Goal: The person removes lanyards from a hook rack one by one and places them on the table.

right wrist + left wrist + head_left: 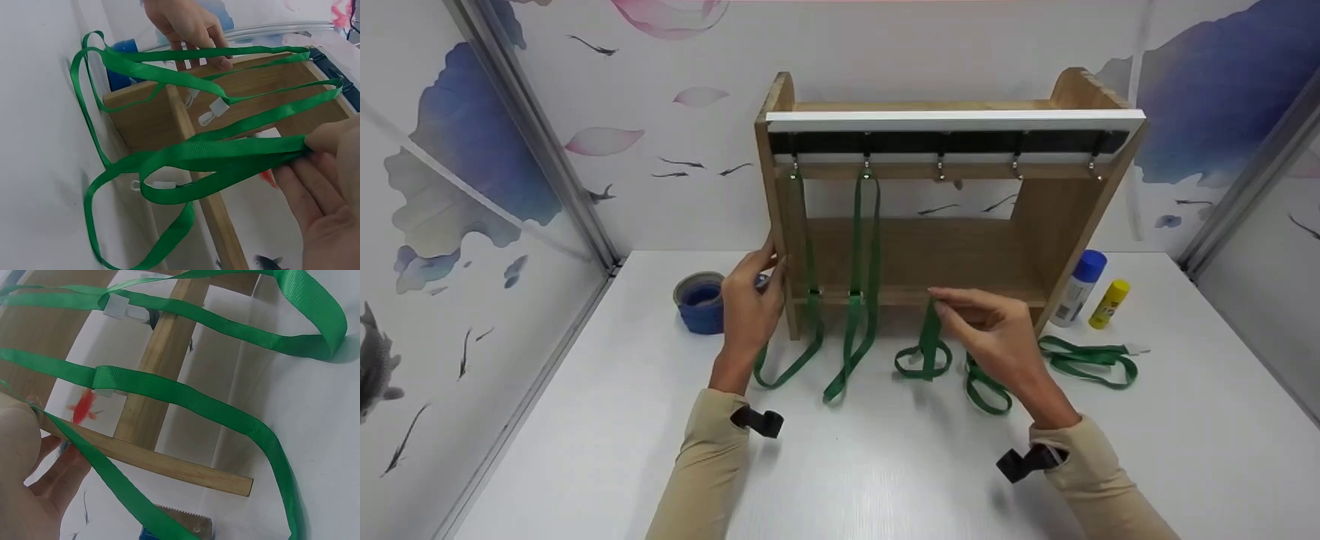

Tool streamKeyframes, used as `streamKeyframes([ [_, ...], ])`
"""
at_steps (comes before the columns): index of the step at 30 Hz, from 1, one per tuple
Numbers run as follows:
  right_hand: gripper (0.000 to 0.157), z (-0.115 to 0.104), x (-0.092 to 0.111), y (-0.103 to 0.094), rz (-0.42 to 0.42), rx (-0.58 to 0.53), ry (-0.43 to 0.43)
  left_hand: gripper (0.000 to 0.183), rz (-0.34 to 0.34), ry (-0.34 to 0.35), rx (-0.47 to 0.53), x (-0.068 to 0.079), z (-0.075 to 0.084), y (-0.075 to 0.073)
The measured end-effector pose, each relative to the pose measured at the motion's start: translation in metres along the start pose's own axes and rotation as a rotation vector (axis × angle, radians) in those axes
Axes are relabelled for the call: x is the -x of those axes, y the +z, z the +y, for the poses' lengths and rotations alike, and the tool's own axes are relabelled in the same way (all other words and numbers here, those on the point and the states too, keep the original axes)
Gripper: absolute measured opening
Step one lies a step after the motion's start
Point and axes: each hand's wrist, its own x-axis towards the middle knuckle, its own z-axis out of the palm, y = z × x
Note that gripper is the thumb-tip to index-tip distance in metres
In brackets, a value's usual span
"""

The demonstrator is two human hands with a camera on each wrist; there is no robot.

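A wooden rack (pixel 911 251) stands on the white table, with a row of hooks along its black top strip. Green lanyards hang from the two leftmost hooks, one lanyard (pixel 864 270) on the second and another lanyard (pixel 811 262) on the first. My left hand (pixel 751 300) holds the rack's left side panel (pixel 185 467), thumb at its front edge. Between thumb and fingertips, my right hand (pixel 994 330) pinches a third green lanyard (pixel 225 156) in front of the rack. Its lower loop dangles, with a white clip (pixel 160 184) beside it in the right wrist view.
Two more green lanyards lie on the table, one lanyard (pixel 990 390) below my right hand and one lanyard (pixel 1091 360) farther right. A blue tape roll (pixel 701 311) sits left of the rack. Right of it stand a blue-capped glue bottle (pixel 1078 289) and a yellow glue stick (pixel 1108 304).
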Motion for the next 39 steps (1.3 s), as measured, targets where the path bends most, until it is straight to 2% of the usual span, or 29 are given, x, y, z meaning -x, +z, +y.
streamKeyframes([
  [7,0.027,0.005,0.011,0.0,-0.246,-0.112,0.186,0.044,-0.003,-0.012,-0.008,0.0,0.0,0.0],
  [10,0.029,0.01,0.014,0.005,-0.363,-0.082,0.278,0.044,-0.004,-0.014,-0.006,0.0,0.0,0.0],
  [12,0.028,0.015,0.015,0.01,-0.408,-0.014,0.33,0.045,-0.004,-0.014,-0.003,0.001,-0.001,0.0],
  [16,0.024,0.023,0.019,0.02,-0.382,0.16,0.346,0.046,-0.008,-0.022,0.006,0.001,-0.001,0.0],
  [19,0.021,0.027,0.021,0.027,-0.319,0.276,0.311,0.046,-0.011,-0.022,0.002,0.001,-0.001,0.0],
  [22,0.019,0.032,0.022,0.031,-0.288,0.347,0.281,0.045,-0.008,-0.006,-0.001,0.0,-0.002,0.0],
  [27,0.016,0.039,0.024,0.036,-0.323,0.393,0.305,0.044,0.002,0.028,0.001,-0.002,-0.002,0.0],
  [32,0.015,0.041,0.023,0.042,-0.347,0.415,0.327,0.045,-0.005,0.014,0.008,-0.001,-0.002,-0.001],
  [39,0.018,0.046,0.01,0.046,-0.31,0.442,0.357,0.046,-0.012,-0.009,0.007,-0.001,-0.001,0.0],
])
